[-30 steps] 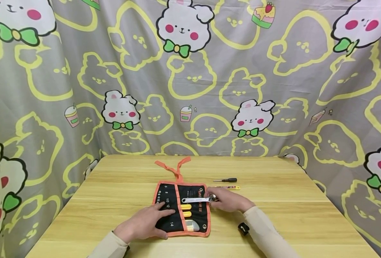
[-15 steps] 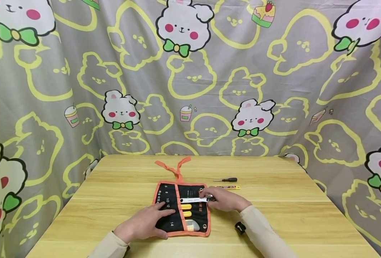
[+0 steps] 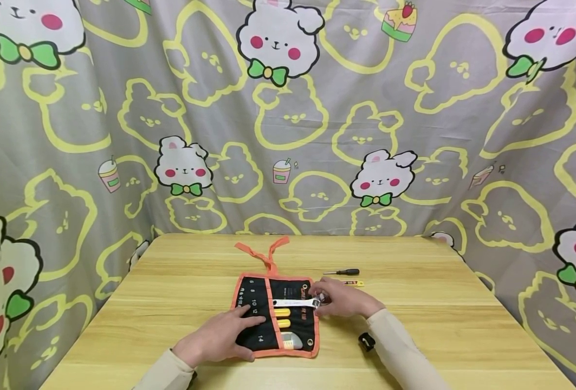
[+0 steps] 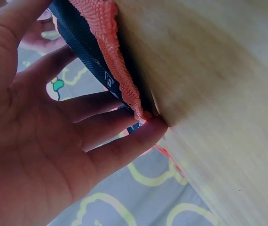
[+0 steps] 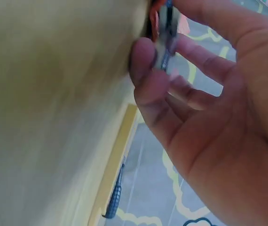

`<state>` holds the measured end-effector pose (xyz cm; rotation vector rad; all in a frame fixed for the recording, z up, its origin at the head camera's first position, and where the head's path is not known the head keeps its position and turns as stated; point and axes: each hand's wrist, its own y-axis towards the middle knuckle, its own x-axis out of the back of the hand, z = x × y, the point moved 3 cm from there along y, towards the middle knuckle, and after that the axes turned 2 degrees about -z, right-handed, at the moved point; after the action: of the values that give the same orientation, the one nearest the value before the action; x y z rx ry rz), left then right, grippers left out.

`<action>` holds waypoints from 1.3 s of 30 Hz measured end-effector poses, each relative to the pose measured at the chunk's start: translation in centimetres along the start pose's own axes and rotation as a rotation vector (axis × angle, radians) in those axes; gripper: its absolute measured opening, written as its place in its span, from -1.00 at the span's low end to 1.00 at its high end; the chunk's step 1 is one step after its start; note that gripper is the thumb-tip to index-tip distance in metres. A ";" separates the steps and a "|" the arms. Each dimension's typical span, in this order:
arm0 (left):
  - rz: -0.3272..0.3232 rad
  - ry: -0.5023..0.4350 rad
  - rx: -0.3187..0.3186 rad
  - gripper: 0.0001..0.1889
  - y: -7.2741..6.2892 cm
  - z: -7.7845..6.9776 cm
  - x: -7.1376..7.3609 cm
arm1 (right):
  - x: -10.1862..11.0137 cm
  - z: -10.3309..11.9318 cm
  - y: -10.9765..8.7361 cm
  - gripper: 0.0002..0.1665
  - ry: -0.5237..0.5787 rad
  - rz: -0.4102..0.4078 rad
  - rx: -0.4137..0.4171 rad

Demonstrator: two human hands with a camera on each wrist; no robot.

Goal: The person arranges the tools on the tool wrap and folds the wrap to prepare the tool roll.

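Note:
A black tool roll (image 3: 292,288) with orange trim lies unfolded on the table. My left hand (image 3: 219,336) rests on its numbered pocket panel, fingers extended and spread; the left wrist view shows those fingers (image 4: 124,146) along the roll's orange edge. At the roll's right side, my right hand (image 3: 342,298) holds an adjustable wrench (image 3: 292,303) by its head. The wrench's handle end lies at the orange-edged pocket mouth. In the right wrist view the wrench head (image 5: 166,44) is blurred between thumb and fingers. Two yellow handles (image 3: 283,313) and a grey-and-yellow utility knife (image 3: 290,340) stick out of pockets below it.
Behind my right hand lie a black-handled screwdriver (image 3: 348,272) and a yellow strip-shaped item (image 3: 355,283), partly hidden by the hand. Orange ties (image 3: 270,260) spread behind the roll. A patterned curtain (image 3: 288,135) surrounds the table's far sides.
The wrench has shifted slightly left, its handle end now at the pocket mouth. My right fingers have drawn back toward its head, showing more of it. My left hand stays put.

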<state>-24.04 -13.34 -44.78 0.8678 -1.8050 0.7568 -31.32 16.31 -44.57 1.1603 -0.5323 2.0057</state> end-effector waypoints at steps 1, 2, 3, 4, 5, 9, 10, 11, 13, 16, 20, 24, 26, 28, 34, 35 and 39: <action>-0.001 -0.002 -0.001 -0.22 0.0 0.0 0.0 | 0.2 -0.1 0.0 -0.56 0.002 -0.006 0.003; -0.003 -0.002 -0.002 -0.22 0.0 0.0 0.0 | 0.3 -0.2 -0.1 -0.58 0.010 -0.009 0.001; -0.004 -0.003 -0.002 -0.22 0.0 0.0 0.0 | 0.5 -0.3 -0.1 -0.59 0.010 -0.015 0.004; -0.005 -0.005 -0.002 -0.22 0.0 0.0 0.0 | 0.7 -0.4 -0.2 -0.61 0.017 -0.022 -0.002; -0.006 -0.005 -0.002 -0.22 0.0 0.0 0.0 | 0.8 -0.5 -0.2 -0.62 0.019 -0.028 -0.010; -0.007 -0.006 0.001 -0.22 0.0 0.0 0.0 | 1.1 -0.8 -0.3 -0.68 0.004 -0.056 -0.044; -0.007 -0.005 0.001 -0.22 0.0 0.0 0.0 | 1.1 -0.9 -0.4 -0.71 0.003 -0.059 -0.051; -0.007 -0.005 0.002 -0.22 0.0 0.0 0.0 | 1.1 -1.0 -0.4 -0.72 -0.003 -0.064 -0.052; -0.008 -0.004 0.000 -0.22 0.0 0.0 0.0 | 1.1 -1.0 -0.4 -0.74 -0.006 -0.075 -0.045; -0.011 -0.001 -0.002 -0.21 0.0 -0.1 0.0 | 1.1 -1.1 -0.3 -0.75 -0.007 -0.094 -0.037; -0.012 -0.001 -0.002 -0.21 0.0 -0.1 0.0 | 0.9 -1.1 -0.1 -0.78 -0.021 -0.119 -0.047; -0.007 -0.009 0.003 -0.22 0.0 -0.1 0.0 | 0.7 -1.1 0.0 -0.80 -0.038 -0.129 -0.081; -0.006 -0.012 0.004 -0.22 0.0 -0.1 0.0 | 0.6 -1.1 0.1 -0.82 -0.040 -0.131 -0.095; -0.007 -0.013 0.004 -0.22 -0.1 -0.1 0.1 | 0.5 -1.0 0.2 -0.84 -0.044 -0.130 -0.099; -0.010 -0.010 0.002 -0.21 -0.1 -0.1 0.1 | 0.2 -0.5 0.4 -0.87 -0.036 -0.126 -0.073; -0.009 -0.009 0.002 -0.21 -0.1 -0.1 0.1 | 0.2 -0.4 0.4 -0.87 -0.034 -0.127 -0.071; -0.004 -0.004 0.004 -0.21 -0.1 -0.1 0.0 | -0.1 -0.2 0.5 -0.86 -0.047 -0.134 -0.059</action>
<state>-23.96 -13.31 -44.71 0.8759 -1.8053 0.7568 -31.82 16.10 -44.79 1.1782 -0.5200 1.8405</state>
